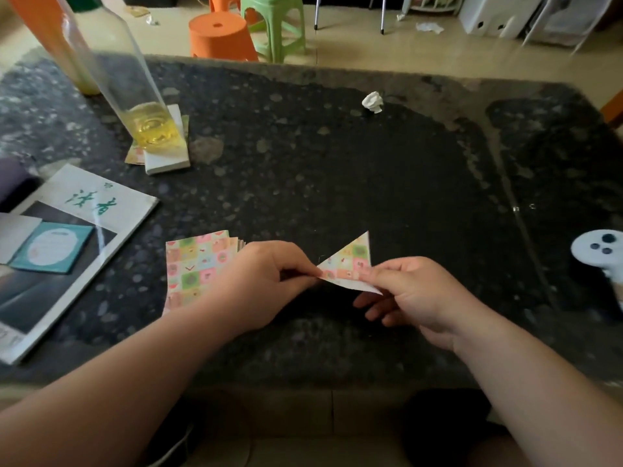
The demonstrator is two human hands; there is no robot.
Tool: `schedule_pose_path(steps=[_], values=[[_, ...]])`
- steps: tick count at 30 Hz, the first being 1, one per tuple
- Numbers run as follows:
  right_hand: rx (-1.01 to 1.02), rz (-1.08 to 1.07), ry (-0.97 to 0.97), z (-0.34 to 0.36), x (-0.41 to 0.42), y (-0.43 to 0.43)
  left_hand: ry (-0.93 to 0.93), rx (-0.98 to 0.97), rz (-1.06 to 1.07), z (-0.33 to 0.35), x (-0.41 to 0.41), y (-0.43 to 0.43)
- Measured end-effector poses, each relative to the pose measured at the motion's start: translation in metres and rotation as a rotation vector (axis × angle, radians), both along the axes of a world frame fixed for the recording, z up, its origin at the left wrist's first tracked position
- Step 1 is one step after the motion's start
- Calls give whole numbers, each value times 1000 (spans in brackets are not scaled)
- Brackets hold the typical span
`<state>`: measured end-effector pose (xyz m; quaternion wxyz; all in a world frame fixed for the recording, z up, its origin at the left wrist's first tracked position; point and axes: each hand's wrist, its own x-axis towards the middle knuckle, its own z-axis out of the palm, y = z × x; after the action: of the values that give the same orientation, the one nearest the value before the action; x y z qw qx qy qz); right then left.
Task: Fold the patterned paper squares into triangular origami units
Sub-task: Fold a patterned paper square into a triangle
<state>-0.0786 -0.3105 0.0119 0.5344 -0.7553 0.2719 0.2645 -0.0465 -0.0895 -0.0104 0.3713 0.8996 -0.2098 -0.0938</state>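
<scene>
Lower centre, we hold the folded triangle (pixel 350 261) over the bench (pixel 337 163), left grip (pixel 266 281) and right grip (pixel 421 298) each pinching its lower edge; uneven pull may shift the layers and skew the crease.

the picture is rather dim. light comes from the top of the frame, where the floor (pixel 371 52) is pale. the dark table (pixel 337 180) has a dull shine at its far edge. the edges bend, and the bottle (pixel 111 62) at upper left looks soft.

Folded patterned triangle (pixel 350 261) held aloft; square stack (pixel 192 264) flat on table.
</scene>
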Motion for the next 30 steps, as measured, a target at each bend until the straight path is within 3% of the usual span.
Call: schedule_pose_path(steps=[2, 3, 5, 8, 10, 14, 23, 30], values=[[-383, 82, -165, -1, 2, -10, -39, 45, -16, -6, 0, 0], [-482, 121, -282, 0, 1, -14, -38, 62, -14, -8, -2, 0], [-470, 267, -465, 2, -4, -19, 16, 68, 11, -11, -6, -2], [-414, 605, -510, -6, -15, -14, 109, 84, 71, -10, -10, -6], [-437, 718, -547, -19, -18, -8, 138, 101, 83, -7, -10, -8], [-436, 542, -537, -33, -13, -4, 230, 180, 109, -3, -10, -10], [-364, 196, -423, -39, -1, 11, 190, 312, 116, -12, -9, -18], [-485, 126, -441, -47, 3, 23, 144, 341, 162, -7, -13, -25]])
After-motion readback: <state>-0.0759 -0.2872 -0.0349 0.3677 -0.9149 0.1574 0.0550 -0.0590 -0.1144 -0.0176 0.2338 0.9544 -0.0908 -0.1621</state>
